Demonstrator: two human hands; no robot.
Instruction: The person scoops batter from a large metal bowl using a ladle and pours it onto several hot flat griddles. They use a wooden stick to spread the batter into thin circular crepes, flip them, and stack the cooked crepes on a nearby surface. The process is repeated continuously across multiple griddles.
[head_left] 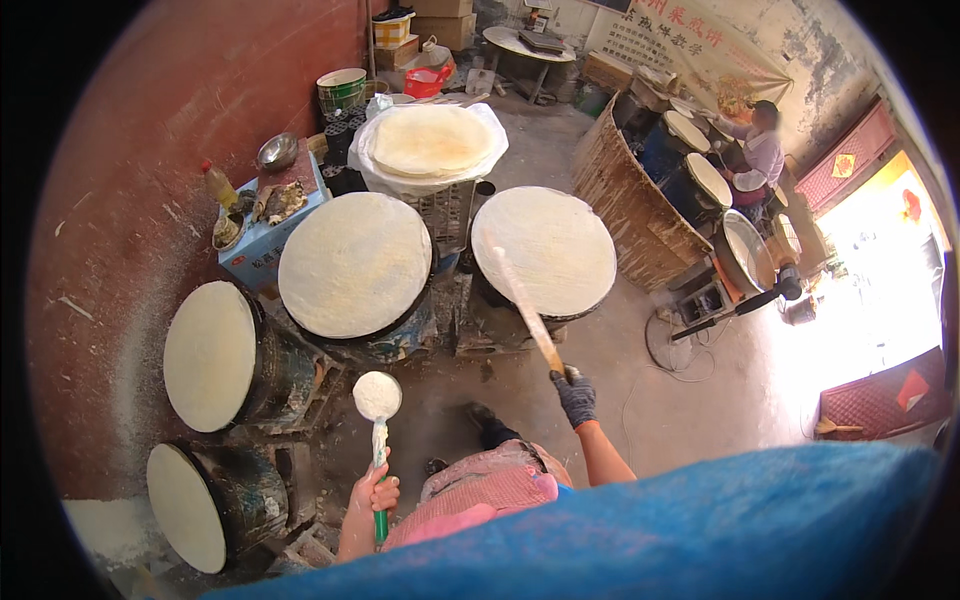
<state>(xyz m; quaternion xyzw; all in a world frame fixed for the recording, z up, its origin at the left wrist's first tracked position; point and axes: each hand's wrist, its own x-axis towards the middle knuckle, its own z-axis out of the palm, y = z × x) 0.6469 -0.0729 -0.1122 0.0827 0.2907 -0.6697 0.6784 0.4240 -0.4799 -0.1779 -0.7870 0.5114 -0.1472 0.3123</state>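
Note:
My left hand (374,496) is closed round the green handle of a ladle (379,397) heaped with white batter. In a dark glove, my right hand (574,398) grips a long flat spatula (523,303), its pale blade reaching over the right round griddle (560,225). A thin whitish layer covers that griddle. To its left is another coated griddle (350,265), and two more, a coated griddle (208,355) and a lower griddle (185,508), stand along the left side. Beyond them, a stack of thin round pancakes (433,140) rests on white plastic sheeting.
A blue box (265,240) by the red wall bears an oil bottle (218,185) and a metal bowl (278,151). A curved screen (635,195) stands to the right. Behind it a person (760,155) sits beside more griddles. A pole-like black arm (740,305) juts near a cable.

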